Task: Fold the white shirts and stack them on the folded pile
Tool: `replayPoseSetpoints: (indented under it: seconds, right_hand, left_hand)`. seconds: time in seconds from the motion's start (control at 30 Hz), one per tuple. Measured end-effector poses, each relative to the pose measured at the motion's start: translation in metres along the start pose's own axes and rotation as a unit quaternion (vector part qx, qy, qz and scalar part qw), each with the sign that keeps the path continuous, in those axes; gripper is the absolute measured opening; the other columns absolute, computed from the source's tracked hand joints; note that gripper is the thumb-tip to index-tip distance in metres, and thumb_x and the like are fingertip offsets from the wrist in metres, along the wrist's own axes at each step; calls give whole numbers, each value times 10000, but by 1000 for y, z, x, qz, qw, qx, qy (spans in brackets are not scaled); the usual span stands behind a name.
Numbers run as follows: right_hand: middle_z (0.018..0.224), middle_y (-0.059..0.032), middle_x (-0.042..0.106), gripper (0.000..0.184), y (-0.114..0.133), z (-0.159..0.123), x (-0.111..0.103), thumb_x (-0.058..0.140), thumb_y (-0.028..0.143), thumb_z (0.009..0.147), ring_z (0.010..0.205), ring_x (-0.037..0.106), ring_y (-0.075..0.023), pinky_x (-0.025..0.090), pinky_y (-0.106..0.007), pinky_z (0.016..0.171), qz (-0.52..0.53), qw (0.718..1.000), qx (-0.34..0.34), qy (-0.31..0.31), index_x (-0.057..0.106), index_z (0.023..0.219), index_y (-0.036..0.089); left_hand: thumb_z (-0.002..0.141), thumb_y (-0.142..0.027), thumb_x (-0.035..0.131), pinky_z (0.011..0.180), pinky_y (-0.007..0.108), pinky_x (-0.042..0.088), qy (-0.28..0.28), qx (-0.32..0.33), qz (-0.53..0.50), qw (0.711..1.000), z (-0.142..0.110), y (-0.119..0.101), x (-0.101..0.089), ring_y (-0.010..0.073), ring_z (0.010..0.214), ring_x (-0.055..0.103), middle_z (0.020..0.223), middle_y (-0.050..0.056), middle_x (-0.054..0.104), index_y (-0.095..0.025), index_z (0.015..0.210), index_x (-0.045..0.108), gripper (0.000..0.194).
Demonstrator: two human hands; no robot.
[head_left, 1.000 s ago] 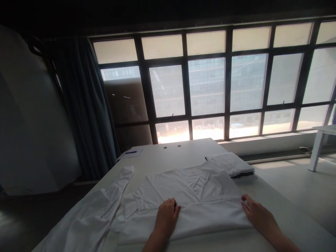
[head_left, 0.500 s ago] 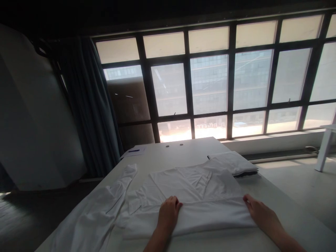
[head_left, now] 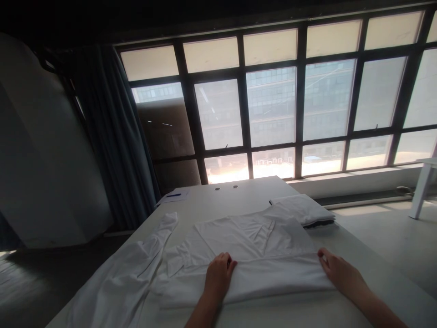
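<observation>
White shirt is lying lower centre: near strip folded over, far part still spread. Left hand is curling on the fold, hold unclear; right hand is pinching its right end. Folded stack is sitting right; loose garment is lying lower left.

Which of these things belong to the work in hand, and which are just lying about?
In use:
white garment
left hand, on it
right hand, at its edge

Apparently just lying about:
other white garment, left
folded white cloth stack
pen
paper under it
</observation>
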State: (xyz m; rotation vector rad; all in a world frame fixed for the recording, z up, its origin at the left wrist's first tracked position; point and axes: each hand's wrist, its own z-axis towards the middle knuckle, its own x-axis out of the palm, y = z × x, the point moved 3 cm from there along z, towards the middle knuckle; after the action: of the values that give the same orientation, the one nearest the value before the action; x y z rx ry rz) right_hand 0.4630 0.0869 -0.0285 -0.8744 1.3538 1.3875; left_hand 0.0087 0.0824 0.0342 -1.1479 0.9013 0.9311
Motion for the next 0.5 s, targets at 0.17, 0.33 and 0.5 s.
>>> replayPoseSetpoints:
  seconds: [0.17,0.33,0.5]
  right_hand:
    - [885,-81,720,306,-2,0,-2,380,441,994,878,705,-289,417,-321,670,-3,1000,2,2,594,1085,242]
    - [942,-68,725,301,-9,6,8,361,395,1003,918,707,-269,428,-313,708,2,999,-39,4,597,1122,252]
    - [951,-75,734,297,-10,7,13,371,381,1008,881,711,-258,432,-303,696,-7,999,-35,-14,612,1118,246]
  left_hand:
    - [1016,-399,460,768,271,367,2,-5,5,1000,1,1,1,186,905,634,966,47,696,-211,934,631,268]
    - [1015,-425,466,722,282,358,11,-19,12,1000,2,4,4,199,875,657,929,49,718,-215,934,633,281]
    - [1026,-397,454,714,274,353,2,-11,6,1000,1,5,3,189,860,665,934,40,723,-222,933,618,257]
